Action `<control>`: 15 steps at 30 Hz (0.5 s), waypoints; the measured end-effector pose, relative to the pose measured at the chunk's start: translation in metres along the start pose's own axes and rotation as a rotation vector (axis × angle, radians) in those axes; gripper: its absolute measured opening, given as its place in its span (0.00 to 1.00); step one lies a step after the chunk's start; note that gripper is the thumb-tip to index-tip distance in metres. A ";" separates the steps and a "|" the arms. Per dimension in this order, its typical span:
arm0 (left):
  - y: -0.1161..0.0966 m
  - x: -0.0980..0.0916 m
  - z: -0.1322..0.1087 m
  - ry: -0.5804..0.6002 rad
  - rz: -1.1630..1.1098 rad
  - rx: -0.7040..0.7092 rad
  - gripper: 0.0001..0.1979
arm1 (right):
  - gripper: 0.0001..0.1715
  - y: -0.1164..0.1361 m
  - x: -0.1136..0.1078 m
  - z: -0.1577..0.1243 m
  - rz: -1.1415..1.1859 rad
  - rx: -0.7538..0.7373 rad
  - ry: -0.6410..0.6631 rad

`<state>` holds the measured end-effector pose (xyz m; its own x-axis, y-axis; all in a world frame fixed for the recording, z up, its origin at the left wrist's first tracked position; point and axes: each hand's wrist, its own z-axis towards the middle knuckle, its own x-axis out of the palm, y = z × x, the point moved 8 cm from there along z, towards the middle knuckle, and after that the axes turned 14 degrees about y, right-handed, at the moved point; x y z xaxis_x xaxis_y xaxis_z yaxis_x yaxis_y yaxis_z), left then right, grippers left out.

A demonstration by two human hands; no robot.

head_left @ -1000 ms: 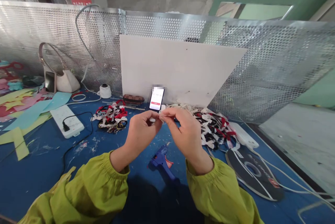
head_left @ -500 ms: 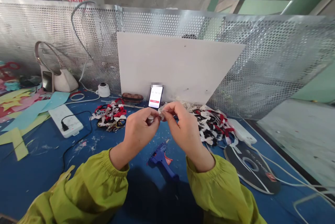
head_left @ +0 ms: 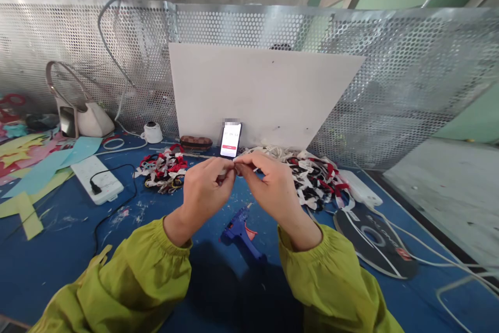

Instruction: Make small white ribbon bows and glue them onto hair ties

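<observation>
My left hand [head_left: 205, 187] and my right hand [head_left: 268, 185] meet above the blue table [head_left: 58, 250], fingertips pinched together on a small pale piece [head_left: 235, 168] that I cannot make out. Both sleeves are yellow-green. A blue glue gun [head_left: 241, 234] lies on the table just below and between my wrists. A pile of red, white and black strips [head_left: 319, 180] lies to the right of my right hand, and a smaller pile [head_left: 163, 169] lies to the left of my left hand. A lit phone [head_left: 231, 141] leans on a white board [head_left: 265, 94] just behind my hands.
A white power strip [head_left: 97, 180] with a black plug and cord lies at the left, near coloured paper shapes [head_left: 31, 159]. A white handbag [head_left: 88, 115] stands against the perforated metal screen [head_left: 409, 73]. A black disc-shaped item [head_left: 374, 242] and white cables lie at the right.
Both hands have risen slightly and stayed pinched together on the small piece; the view has shifted a little, and the table items have not moved.
</observation>
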<state>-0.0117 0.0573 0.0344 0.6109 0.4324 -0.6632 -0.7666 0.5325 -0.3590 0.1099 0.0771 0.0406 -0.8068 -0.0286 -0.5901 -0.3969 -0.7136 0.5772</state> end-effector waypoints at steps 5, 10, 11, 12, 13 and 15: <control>0.012 -0.002 0.005 0.049 -0.226 -0.151 0.06 | 0.11 0.006 0.003 -0.001 -0.055 -0.068 0.007; 0.016 0.003 0.006 0.129 -0.370 -0.236 0.06 | 0.09 0.001 0.002 -0.002 -0.127 -0.033 -0.070; 0.016 0.002 0.006 0.125 -0.371 -0.242 0.06 | 0.09 0.002 0.003 -0.002 -0.146 -0.032 -0.081; 0.016 0.002 0.006 0.118 -0.367 -0.247 0.06 | 0.09 0.003 0.004 -0.003 -0.166 -0.034 -0.086; 0.016 0.002 0.006 0.112 -0.363 -0.250 0.06 | 0.09 0.003 0.005 -0.003 -0.186 -0.035 -0.087; 0.016 0.003 0.005 0.108 -0.354 -0.255 0.06 | 0.09 0.005 0.008 -0.004 -0.235 -0.029 -0.094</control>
<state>-0.0211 0.0709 0.0302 0.8305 0.1698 -0.5306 -0.5466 0.4320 -0.7173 0.1036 0.0705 0.0365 -0.7319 0.2048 -0.6499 -0.5665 -0.7130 0.4132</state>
